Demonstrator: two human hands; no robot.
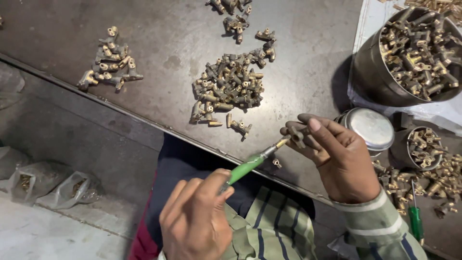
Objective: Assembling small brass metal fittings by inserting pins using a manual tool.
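Closest to me, left hand closed round green-handled screwdriver, tip angled up right into small brass fitting. Right hand pinches that fitting in fingertips, held above near table edge. Heap of brass fittings far of tool, smaller heap far left. Steel bowl full of fittings far right, round lid just beside right hand. Second green screwdriver lies near right.

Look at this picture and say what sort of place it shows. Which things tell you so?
Probably a small metal-parts workshop. Heaps of small brass fittings lie on a dark metal bench, a steel pot is full of them, and the left hand works a green-handled screwdriver on one.
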